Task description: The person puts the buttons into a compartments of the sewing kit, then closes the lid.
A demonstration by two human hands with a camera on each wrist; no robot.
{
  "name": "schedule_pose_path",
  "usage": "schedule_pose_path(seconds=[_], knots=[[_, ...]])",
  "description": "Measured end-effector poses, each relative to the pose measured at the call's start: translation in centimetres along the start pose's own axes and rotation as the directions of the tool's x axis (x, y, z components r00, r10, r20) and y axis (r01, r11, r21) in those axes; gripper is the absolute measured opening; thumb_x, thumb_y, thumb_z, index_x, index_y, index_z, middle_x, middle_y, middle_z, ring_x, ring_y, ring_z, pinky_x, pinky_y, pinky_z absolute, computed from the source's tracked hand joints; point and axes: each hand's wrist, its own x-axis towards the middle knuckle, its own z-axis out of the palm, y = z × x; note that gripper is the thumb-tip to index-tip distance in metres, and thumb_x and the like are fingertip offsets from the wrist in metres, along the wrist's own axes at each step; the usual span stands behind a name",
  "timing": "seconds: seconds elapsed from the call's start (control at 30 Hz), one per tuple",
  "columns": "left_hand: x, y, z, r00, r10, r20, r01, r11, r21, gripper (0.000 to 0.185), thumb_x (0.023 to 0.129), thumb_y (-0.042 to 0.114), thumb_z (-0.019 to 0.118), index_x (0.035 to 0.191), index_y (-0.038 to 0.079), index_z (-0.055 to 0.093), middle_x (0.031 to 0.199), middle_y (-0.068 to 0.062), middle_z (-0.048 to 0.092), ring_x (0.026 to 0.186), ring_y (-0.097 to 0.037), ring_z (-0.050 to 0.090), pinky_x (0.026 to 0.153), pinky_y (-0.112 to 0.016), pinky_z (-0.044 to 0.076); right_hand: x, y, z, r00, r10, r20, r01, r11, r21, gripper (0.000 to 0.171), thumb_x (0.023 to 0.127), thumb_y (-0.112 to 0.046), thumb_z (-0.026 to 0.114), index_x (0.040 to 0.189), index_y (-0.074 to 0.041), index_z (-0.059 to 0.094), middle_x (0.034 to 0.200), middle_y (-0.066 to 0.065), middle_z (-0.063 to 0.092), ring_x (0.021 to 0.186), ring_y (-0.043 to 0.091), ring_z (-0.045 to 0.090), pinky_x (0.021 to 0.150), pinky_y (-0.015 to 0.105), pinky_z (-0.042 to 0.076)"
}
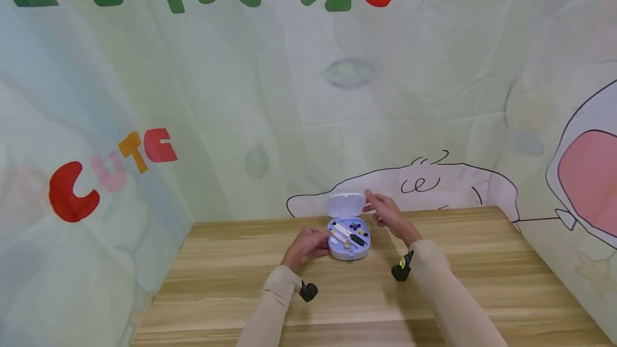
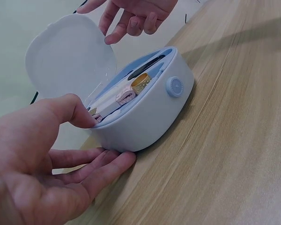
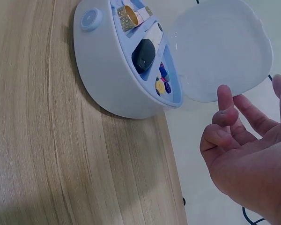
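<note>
A small pale blue sewing kit case (image 1: 348,250) lies open on the wooden table, its translucent lid (image 1: 344,204) standing up at the back. Inside are a black tool (image 3: 143,54), a gold thimble (image 2: 141,83) and coloured buttons (image 3: 163,79). My left hand (image 1: 308,244) holds the case's left side. Its thumb (image 2: 77,112) sits on the rim and its fingers (image 2: 107,164) lie along the base. My right hand (image 1: 383,212) hovers by the lid's right edge with fingers loosely bent, holding nothing. Whether it touches the lid (image 3: 220,47) I cannot tell.
The wooden table (image 1: 347,304) runs to a printed cloth backdrop (image 1: 289,111) close behind the case and along both sides. Bare tabletop lies in front of the case and to either side. A round button (image 2: 174,87) sits on the case's front wall.
</note>
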Motion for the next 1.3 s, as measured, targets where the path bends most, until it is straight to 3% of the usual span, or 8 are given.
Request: schedule_pose_path(seconds=[0.3,0.53,0.8,1.07,1.3], knots=[[0.1,0.0,-0.1,1.000,-0.004,0.002,0.004,1.000,-0.011,0.021,0.094,0.007,0.061,0.105,-0.011,0.064,0.091,-0.014,0.069,0.080,-0.018,0.066,0.079,-0.034,0.064,-1.1,0.1,-0.6,0.998,-0.009,0.055,0.015,0.995,-0.099,0.067,0.098,-0.064,0.057,0.125,-0.003,0.058,0.123,0.022,0.066,0.072,0.018,0.046,0.055,0.025,0.034],[0.0,0.0,-0.2,1.000,-0.013,0.002,0.013,1.000,-0.009,0.029,0.100,0.009,0.053,0.113,-0.014,0.065,0.092,-0.014,0.069,0.079,-0.018,0.065,0.078,-0.034,0.064,-2.2,0.6,-0.5,0.998,-0.033,0.061,0.043,0.984,-0.171,0.069,0.095,-0.065,0.062,0.128,-0.005,0.060,0.119,0.021,0.066,0.072,0.020,0.046,0.056,0.026,0.034],[-0.2,0.0,-0.1,0.999,-0.040,-0.001,0.040,0.994,-0.106,0.045,0.097,0.015,0.039,0.120,-0.021,0.056,0.106,-0.027,0.067,0.087,-0.027,0.067,0.088,-0.046,0.062,-3.1,1.8,0.0,0.999,-0.033,0.027,0.039,0.970,-0.240,0.071,0.087,-0.067,0.071,0.128,-0.011,0.062,0.119,0.013,0.066,0.107,0.037,0.056,0.081,0.043,0.053],[0.1,-0.1,-0.1,0.999,-0.053,-0.010,0.051,0.993,-0.109,0.061,0.104,0.035,0.034,0.122,-0.020,0.053,0.105,-0.028,0.064,0.091,-0.031,0.066,0.090,-0.050,0.061,-3.6,2.8,0.6,0.996,-0.088,0.026,0.092,0.962,-0.257,0.064,0.088,-0.055,0.078,0.131,-0.010,0.062,0.111,0.011,0.065,0.101,0.033,0.060,0.074,0.041,0.054],[0.0,0.1,0.0,0.999,-0.049,-0.015,0.048,0.993,-0.104,0.063,0.102,0.043,0.042,0.119,-0.017,0.054,0.098,-0.022,0.063,0.085,-0.027,0.065,0.087,-0.047,0.062,-4.3,3.4,1.0,0.991,-0.133,0.032,0.136,0.943,-0.302,0.064,0.090,-0.050,0.077,0.136,-0.009,0.059,0.106,0.009,0.066,0.098,0.025,0.060,0.078,0.037,0.052]])
